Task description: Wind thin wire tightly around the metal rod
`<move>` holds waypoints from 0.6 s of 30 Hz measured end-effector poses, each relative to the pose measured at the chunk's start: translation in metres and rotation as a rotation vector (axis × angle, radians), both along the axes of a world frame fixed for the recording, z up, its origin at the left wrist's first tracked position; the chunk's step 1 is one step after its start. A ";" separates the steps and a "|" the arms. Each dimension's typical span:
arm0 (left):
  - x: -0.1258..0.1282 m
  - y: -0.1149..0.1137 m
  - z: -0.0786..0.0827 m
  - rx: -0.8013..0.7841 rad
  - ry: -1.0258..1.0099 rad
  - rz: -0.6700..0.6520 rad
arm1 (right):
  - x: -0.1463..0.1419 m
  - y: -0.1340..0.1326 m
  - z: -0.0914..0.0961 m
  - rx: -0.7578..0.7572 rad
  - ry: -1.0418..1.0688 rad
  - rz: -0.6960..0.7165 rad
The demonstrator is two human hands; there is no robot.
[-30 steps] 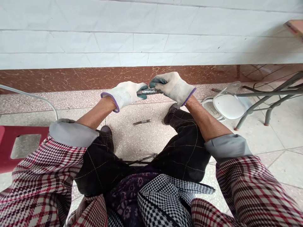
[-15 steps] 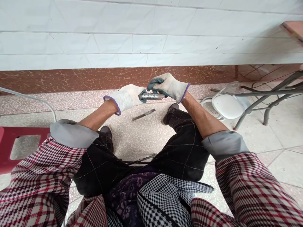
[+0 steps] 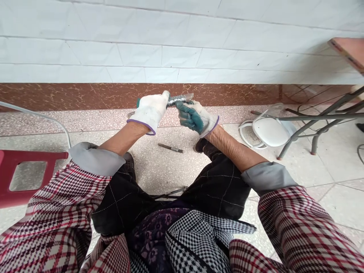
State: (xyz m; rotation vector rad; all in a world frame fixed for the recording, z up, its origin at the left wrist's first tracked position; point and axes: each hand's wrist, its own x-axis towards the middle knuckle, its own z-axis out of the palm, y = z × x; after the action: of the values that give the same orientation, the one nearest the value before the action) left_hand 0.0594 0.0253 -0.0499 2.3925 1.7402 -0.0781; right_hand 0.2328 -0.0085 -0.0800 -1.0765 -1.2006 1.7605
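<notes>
A short stick wound with silver wire (image 3: pixel 178 99) is held up in front of me, slanting slightly upward to the right, its pale pointed end bare. My left hand (image 3: pixel 150 110), in a white glove with green-coated fingers, is closed around the left end of this wire-wound stick. Curled fingers of my right hand (image 3: pixel 195 115), gloved alike, press against the wound part from below; what lies inside them is hidden. Below the hands is a narrow dark strip (image 3: pixel 170 148) with a greyish section at one end. Whether it hangs or lies on the floor I cannot tell.
A red plastic stool (image 3: pixel 52 178) stands at the left, with a pale hose (image 3: pixel 42 115) behind it. On the right are a white round-seated folded stool (image 3: pixel 271 130) and metal table legs (image 3: pixel 301 134). A tiled wall (image 3: pixel 182 57) rises ahead.
Both hands have risen with the wire-wound stick, which now tilts up to the right. My right hand has turned and gone from above the stick to below it. The dark strip has swung round.
</notes>
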 end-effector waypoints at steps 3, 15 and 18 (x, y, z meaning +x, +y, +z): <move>-0.004 -0.009 0.005 -0.040 -0.158 -0.077 | 0.001 0.002 -0.002 -0.013 0.063 0.004; -0.004 -0.013 0.006 -0.443 -0.554 0.077 | -0.004 -0.008 0.006 0.116 -0.283 -0.118; -0.017 0.009 -0.009 -0.268 -0.348 0.083 | -0.005 -0.017 0.008 0.283 -0.535 -0.069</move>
State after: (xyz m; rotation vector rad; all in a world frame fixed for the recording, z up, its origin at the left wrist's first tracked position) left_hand 0.0427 0.0347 -0.0592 2.0021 1.5544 0.1048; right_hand 0.2281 -0.0254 -0.0720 -1.4401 -1.6495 1.2310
